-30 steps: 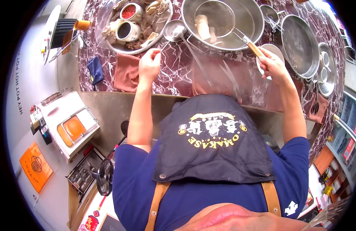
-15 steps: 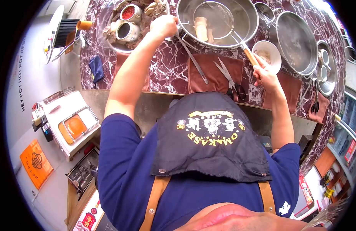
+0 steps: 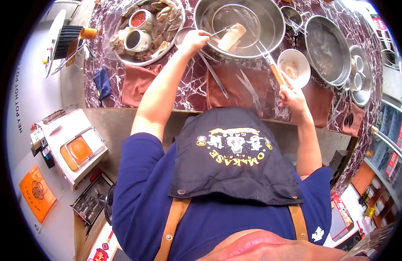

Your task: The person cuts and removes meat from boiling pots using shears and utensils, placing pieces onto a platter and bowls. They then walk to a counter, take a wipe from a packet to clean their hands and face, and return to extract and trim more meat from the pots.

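Observation:
My left hand (image 3: 195, 41) is closed on a thin metal utensil (image 3: 220, 31) that reaches over a large steel pot (image 3: 278, 41). The utensil's tip meets a pale, flat, strip-like piece (image 3: 232, 37) of food lying across a round wire strainer (image 3: 249, 35). Whether the tip grips the piece or only touches it, I cannot tell. My right hand (image 3: 293, 98) is wrapped round the strainer's wooden handle (image 3: 275, 71), keeping the mesh over the pot. Close to this hand stands a white bowl (image 3: 302, 77) with some pale food inside. A round metal bowl-shaped piece (image 3: 181, 38) shows beside my left hand.
Scissors (image 3: 248, 87) and a long metal handle (image 3: 216, 78) rest on a brown cloth (image 3: 235, 71). To the left is a tray (image 3: 155, 62) with two cups. Another steaming pot (image 3: 327, 48) stands right. A blue cloth (image 3: 101, 82) lies near the table's left edge.
My left hand has moved right and slightly down, closer to the strainer. The pale piece now lies more slanted across the mesh. The whole view has shifted a little.

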### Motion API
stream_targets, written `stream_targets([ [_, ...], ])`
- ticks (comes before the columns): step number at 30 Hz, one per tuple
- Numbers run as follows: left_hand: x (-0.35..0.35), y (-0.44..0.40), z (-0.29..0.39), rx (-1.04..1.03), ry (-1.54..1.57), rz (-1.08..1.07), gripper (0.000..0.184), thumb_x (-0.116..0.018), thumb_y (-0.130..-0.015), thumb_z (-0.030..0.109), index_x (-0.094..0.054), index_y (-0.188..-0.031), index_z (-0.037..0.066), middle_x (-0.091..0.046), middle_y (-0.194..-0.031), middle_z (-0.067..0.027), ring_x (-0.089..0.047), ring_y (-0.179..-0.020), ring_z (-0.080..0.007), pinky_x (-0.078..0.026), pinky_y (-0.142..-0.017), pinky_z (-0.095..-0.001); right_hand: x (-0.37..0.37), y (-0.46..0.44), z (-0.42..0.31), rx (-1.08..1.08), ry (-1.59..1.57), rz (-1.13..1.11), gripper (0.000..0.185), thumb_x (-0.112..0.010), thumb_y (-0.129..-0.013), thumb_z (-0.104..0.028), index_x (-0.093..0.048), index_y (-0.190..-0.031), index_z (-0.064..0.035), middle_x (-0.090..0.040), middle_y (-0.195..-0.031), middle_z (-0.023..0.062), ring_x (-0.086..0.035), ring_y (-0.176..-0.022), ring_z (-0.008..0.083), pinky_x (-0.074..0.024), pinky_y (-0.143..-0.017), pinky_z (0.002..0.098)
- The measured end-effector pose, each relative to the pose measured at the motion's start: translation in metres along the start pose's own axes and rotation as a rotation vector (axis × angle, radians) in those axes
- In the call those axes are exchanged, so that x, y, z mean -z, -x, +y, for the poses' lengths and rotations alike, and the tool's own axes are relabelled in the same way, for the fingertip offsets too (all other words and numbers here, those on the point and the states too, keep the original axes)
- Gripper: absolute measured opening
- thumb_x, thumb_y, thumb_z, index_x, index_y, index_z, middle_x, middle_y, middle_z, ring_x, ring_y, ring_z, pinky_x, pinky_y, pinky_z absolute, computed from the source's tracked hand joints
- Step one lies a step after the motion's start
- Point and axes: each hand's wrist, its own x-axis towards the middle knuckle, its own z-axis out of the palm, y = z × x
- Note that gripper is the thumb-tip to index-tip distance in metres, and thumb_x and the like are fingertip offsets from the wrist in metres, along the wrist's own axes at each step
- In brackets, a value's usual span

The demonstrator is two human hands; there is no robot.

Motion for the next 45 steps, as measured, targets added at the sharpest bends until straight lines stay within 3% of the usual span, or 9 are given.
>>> stream_targets([
  [7, -0.036, 0.032, 0.007, -0.070, 0.686, -0.021, 0.020, -0.061, -0.090, 0.008, -0.063, -0.109, 0.001, -0.049, -0.065, 0.0069, -0.036, -0.049, -0.0013, -0.025, -0.043, -0.0168, -0.015, 0.012, -0.004, 0.054, 0.036, 0.049, 0.055, -0.048, -0.095, -0.011, -0.031, -0.147, -0.0090, -0.044, -0.066, -0.0028, -0.041, -0.052, 0.0039, -0.0459, -0.047, 0.0195],
  [20, 0.003, 0.033, -0.002, -0.104, 1.157, -0.027, 0.019, -0.061, -0.083, 0.004, -0.067, -0.101, 0.001, -0.051, -0.065, 0.0049, -0.038, -0.049, -0.0031, -0.025, -0.041, -0.0192, -0.047, -0.010, -0.005, 0.082, -0.085, 0.099, 0.053, -0.046, -0.095, -0.010, -0.032, -0.147, -0.0099, -0.041, -0.063, -0.0047, -0.036, -0.047, 0.0028, -0.0430, -0.043, 0.0198],
  [22, 0.018, 0.031, -0.007, -0.161, 1.036, 0.036, 0.021, -0.060, -0.082, 0.004, -0.067, -0.102, 0.001, -0.053, -0.068, 0.0046, -0.040, -0.051, -0.0022, -0.027, -0.043, -0.0187, -0.052, -0.016, -0.004, 0.025, -0.047, 0.097, 0.053, -0.046, -0.095, -0.010, -0.032, -0.147, -0.0120, -0.041, -0.063, -0.0046, -0.035, -0.046, 0.0028, -0.0426, -0.042, 0.0202],
  [25, 0.041, 0.035, -0.024, -0.267, 0.816, 0.195, 0.021, -0.059, -0.085, 0.004, -0.067, -0.103, -0.002, -0.068, -0.087, -0.0052, -0.061, -0.074, -0.0112, -0.048, -0.067, -0.0224, -0.069, -0.014, -0.016, -0.111, -0.173, 0.036, 0.052, -0.046, -0.095, -0.011, -0.033, -0.146, -0.0099, -0.043, -0.063, -0.0033, -0.035, -0.043, 0.0035, -0.0433, -0.042, 0.0202],
  [29, 0.078, 0.047, -0.050, -0.294, 0.196, 0.238, 0.019, -0.060, -0.088, 0.010, -0.069, -0.101, 0.000, -0.067, -0.082, -0.0012, -0.055, -0.068, -0.0055, -0.044, -0.061, -0.0208, -0.089, -0.009, -0.020, -0.048, -0.127, 0.042, 0.053, -0.047, -0.094, -0.010, -0.033, -0.145, -0.0070, -0.045, -0.064, -0.0019, -0.035, -0.042, 0.0036, -0.0469, -0.043, 0.0209],
  [33, 0.080, 0.049, -0.016, -0.392, -0.272, 0.294, 0.025, -0.056, -0.082, 0.025, -0.071, -0.097, 0.013, -0.070, -0.095, -0.0118, -0.067, -0.088, -0.0289, -0.053, -0.079, -0.0384, -0.102, -0.001, -0.009, 0.051, -0.003, 0.134, 0.055, -0.047, -0.096, -0.009, -0.029, -0.147, -0.0075, -0.046, -0.066, -0.0021, -0.041, -0.048, 0.0037, -0.0464, -0.044, 0.0197],
  [36, 0.066, 0.039, 0.008, -0.388, -0.505, 0.360, 0.026, -0.060, -0.083, 0.028, -0.071, -0.100, 0.012, -0.070, -0.093, -0.0106, -0.067, -0.086, -0.0272, -0.052, -0.077, -0.0363, -0.118, 0.004, -0.007, 0.102, 0.062, 0.174, 0.056, -0.047, -0.095, -0.008, -0.027, -0.148, -0.0069, -0.046, -0.067, -0.0027, -0.042, -0.052, 0.0034, -0.0458, -0.045, 0.0192],
  [37, 0.062, 0.038, 0.016, -0.288, -0.502, 0.337, 0.025, -0.058, -0.083, 0.029, -0.071, -0.099, 0.015, -0.070, -0.096, -0.0094, -0.066, -0.091, -0.0295, -0.052, -0.081, -0.0388, -0.123, 0.005, -0.007, 0.124, 0.116, 0.181, 0.057, -0.047, -0.095, -0.007, -0.027, -0.148, -0.0067, -0.047, -0.067, -0.0027, -0.042, -0.052, 0.0035, -0.0452, -0.046, 0.0192],
  [45, 0.012, 0.013, -0.005, -0.345, -0.250, 0.348, 0.024, -0.054, -0.083, 0.023, -0.071, -0.097, 0.014, -0.070, -0.094, -0.0116, -0.067, -0.087, -0.0290, -0.052, -0.079, -0.0390, -0.131, 0.011, 0.007, 0.204, 0.198, 0.242, 0.059, -0.047, -0.094, -0.005, -0.025, -0.149, -0.0057, -0.048, -0.069, -0.0021, -0.043, -0.053, 0.0040, -0.0453, -0.047, 0.0202],
])
